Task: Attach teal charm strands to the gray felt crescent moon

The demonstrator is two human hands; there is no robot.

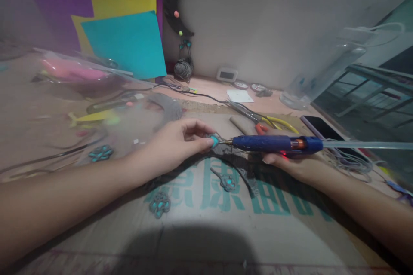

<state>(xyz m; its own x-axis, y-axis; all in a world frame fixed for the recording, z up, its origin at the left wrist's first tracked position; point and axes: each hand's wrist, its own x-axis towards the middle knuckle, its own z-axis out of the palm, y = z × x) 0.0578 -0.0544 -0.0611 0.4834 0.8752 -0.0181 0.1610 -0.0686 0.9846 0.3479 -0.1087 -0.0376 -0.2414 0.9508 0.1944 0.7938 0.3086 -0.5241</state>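
Note:
My left hand (193, 137) pinches a small turquoise piece with a grey edge (214, 140) between thumb and fingers. In my right hand (287, 164) lies a blue hot glue gun (261, 142), its metal nozzle touching or nearly touching the turquoise piece. A clear glue stick (361, 144) runs out of its back end, and a red light glows on its side. Below my hands, a grey flower-shaped ornament with turquoise spots and a stem (228, 182) rests on the cardboard (206, 240). A similar ornament (159, 205) sits nearer to me, and another (100, 153) lies left of my forearm.
Scissors (247, 114) and yellow-handled pliers (279, 123) lie behind the glue gun. A phone (322, 131) and a coiled cable (350, 165) are at the right. A clear plastic jar (297, 92) stands by the table's right edge. Coloured sheets (125, 47) lean against the wall.

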